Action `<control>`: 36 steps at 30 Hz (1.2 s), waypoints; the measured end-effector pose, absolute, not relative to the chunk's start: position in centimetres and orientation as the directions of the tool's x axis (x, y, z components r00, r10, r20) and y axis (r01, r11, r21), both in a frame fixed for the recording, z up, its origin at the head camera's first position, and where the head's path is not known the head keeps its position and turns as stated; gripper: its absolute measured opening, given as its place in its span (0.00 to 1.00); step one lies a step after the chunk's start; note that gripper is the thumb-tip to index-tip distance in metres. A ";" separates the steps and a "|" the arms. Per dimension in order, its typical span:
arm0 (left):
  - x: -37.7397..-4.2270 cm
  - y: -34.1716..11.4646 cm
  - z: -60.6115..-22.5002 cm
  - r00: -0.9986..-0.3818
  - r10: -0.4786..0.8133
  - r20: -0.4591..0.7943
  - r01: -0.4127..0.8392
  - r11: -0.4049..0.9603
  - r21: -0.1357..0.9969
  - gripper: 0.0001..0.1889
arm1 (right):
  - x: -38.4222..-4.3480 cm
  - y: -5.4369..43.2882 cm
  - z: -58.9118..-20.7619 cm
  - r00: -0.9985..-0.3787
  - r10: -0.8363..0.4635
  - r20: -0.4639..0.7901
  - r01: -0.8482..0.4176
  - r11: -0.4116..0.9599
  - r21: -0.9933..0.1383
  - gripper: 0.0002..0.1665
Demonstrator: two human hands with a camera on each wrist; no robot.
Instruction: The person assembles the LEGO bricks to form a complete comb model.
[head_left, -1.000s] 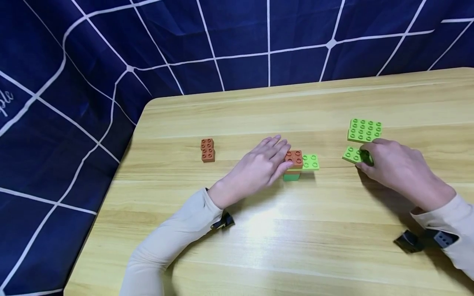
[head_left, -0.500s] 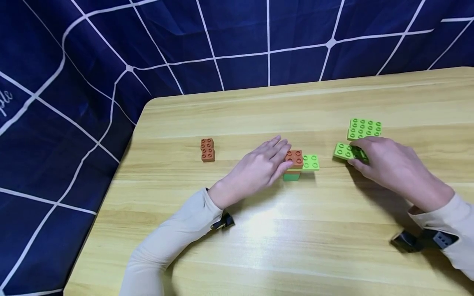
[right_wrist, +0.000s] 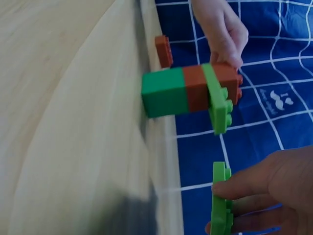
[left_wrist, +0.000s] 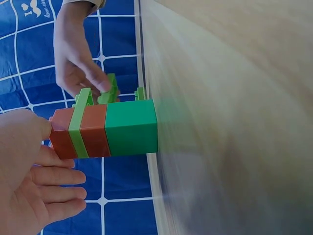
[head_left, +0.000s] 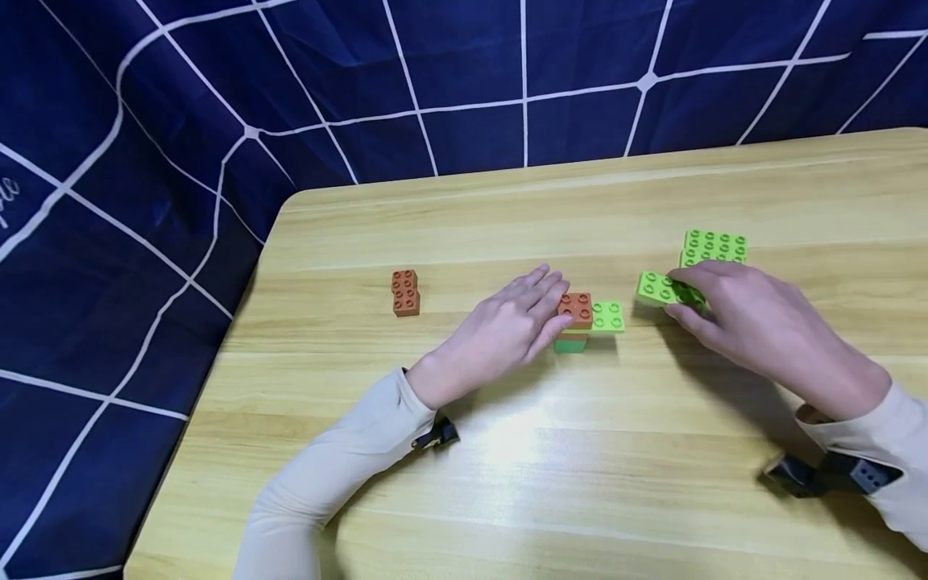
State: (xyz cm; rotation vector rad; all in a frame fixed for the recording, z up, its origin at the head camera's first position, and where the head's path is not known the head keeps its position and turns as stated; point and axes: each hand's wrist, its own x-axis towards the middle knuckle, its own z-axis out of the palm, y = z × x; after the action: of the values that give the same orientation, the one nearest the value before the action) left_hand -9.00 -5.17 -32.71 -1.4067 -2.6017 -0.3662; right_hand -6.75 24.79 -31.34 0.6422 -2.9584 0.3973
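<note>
A small brick stack (head_left: 575, 312) stands upright on the table: green brick (left_wrist: 131, 128) lowest, then a red brick (left_wrist: 93, 131), a thin lime plate (head_left: 608, 317) jutting right, and another red brick (right_wrist: 226, 81) on top. My left hand (head_left: 500, 334) holds the top red brick at its left side between thumb and index finger, other fingers straight. To the right, my right hand (head_left: 768, 322) pinches a separate lime plate (head_left: 655, 287) between thumb and fingers, just above the table. Its right end is hidden by those fingers.
Behind the right hand lie further lime plates (head_left: 714, 248), partly covered by it. Two red bricks (head_left: 406, 293) sit together on the left of the wooden table (head_left: 464, 225). A dark blue gridded cloth (head_left: 471, 80) borders the table's far and left sides.
My right hand has carried the lime plate leftward and slightly back, nearer the stack. The left hand and the stack have stayed put.
</note>
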 end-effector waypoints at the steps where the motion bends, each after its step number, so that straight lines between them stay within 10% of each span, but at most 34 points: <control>1: -9.0 -5.2 -32.7 -0.544 0.798 0.259 0.839 0.527 0.137 0.27 | -6.7 24.6 -31.2 -0.904 -0.401 0.150 -0.426 0.873 -0.236 0.26; 31: -9.2 -5.3 -32.8 -0.568 0.778 0.269 0.817 0.493 0.301 0.26 | -6.4 20.9 -29.8 -0.722 -0.555 0.413 -0.681 0.676 -0.282 0.23; 36: -9.3 -5.2 -32.8 -0.603 0.770 0.209 0.759 0.474 0.445 0.26 | -6.5 20.7 -30.1 -0.702 -0.566 0.432 -0.703 0.648 -0.294 0.52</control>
State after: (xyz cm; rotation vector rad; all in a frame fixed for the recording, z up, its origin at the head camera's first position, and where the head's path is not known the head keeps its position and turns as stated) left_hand -9.31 -5.18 -32.76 -1.4079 -2.7149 -0.8036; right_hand -6.55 20.68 -30.11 1.0176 -2.5675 0.6440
